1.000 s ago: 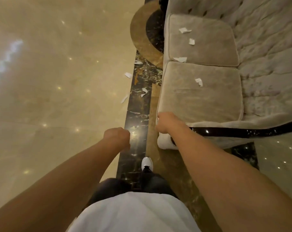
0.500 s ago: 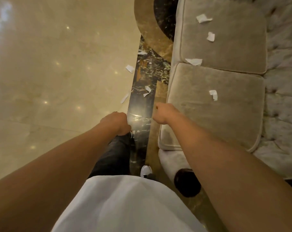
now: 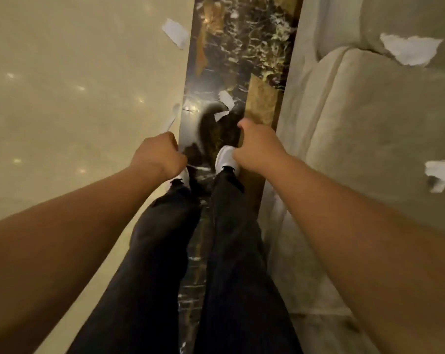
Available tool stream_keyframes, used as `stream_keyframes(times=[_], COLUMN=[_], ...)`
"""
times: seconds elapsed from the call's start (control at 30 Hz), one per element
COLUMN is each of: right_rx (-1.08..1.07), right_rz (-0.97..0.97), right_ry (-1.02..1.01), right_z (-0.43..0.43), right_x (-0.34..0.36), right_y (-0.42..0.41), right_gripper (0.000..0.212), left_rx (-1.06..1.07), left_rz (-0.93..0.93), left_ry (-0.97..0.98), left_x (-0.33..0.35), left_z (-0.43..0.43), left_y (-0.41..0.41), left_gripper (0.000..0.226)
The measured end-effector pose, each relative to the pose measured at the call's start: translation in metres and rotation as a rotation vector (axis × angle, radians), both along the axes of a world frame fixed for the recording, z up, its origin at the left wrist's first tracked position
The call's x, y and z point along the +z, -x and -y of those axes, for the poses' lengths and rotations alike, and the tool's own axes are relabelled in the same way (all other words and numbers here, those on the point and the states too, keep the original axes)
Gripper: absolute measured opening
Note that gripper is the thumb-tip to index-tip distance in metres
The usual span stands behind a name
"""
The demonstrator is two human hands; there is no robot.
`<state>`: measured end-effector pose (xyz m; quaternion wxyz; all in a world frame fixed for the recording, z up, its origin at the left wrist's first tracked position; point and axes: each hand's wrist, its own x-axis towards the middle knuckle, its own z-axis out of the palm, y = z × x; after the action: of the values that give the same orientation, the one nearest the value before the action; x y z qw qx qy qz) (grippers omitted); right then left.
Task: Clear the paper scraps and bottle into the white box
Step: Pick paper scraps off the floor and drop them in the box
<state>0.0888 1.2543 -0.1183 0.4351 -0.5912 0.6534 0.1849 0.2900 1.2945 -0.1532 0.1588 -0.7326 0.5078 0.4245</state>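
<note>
Your left hand (image 3: 158,155) and right hand (image 3: 257,146) are both curled into fists, and whether either holds anything cannot be told. Torn white paper scraps remain: one on the dark marble strip (image 3: 226,100) just ahead of your shoes, more on the beige velvet sofa cushion (image 3: 410,49). Bottle and white box are out of view; the clearing looks barely begun.

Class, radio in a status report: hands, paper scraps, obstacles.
Left hand and right hand both fisted, apparently empty. Torn white paper scraps on the glossy floor and the beige velvet sofa. Nothing blocking them.
</note>
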Motion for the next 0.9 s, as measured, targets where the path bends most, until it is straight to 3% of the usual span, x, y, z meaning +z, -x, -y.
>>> stream_keyframes(times=[0.1, 0.23, 0.37, 0.47, 0.6, 0.73, 0.9], right_rx=[0.036, 0.065, 0.27, 0.359, 0.394, 0.286, 0.192], right_rz=[-0.011, -0.092, -0.197, -0.203, -0.078, -0.036, 0.049], right_ry=[0.084, 0.162, 0.049, 0.21, 0.159, 0.21, 0.21], right_z=[0.047, 0.074, 0.064, 0.055, 0.06, 0.067, 0.068], right_x=[-0.147, -0.291, -0.384, -0.422, -0.433, -0.378, -0.233], right_y=[-0.02, -0.034, -0.042, -0.035, -0.026, -0.028, -0.037], right_gripper=[0.058, 0.063, 0.077, 0.054, 0.024, 0.016, 0.013], left_rx=[0.042, 0.101, 0.066, -0.002, 0.017, 0.071, 0.082], left_rz=[0.018, 0.105, 0.124, 0.108, -0.016, -0.065, -0.133], left_ry=[0.037, 0.073, 0.22, 0.365, 0.305, 0.242, 0.212], left_x=[-0.145, -0.283, -0.367, -0.397, -0.406, -0.364, -0.217], left_z=[0.027, 0.039, 0.018, -0.001, 0.0, 0.023, 0.059], left_y=[-0.004, -0.012, -0.016, -0.018, -0.031, -0.032, -0.017], left_gripper=[0.038, 0.06, 0.053, 0.044, 0.005, 0.007, 0.01])
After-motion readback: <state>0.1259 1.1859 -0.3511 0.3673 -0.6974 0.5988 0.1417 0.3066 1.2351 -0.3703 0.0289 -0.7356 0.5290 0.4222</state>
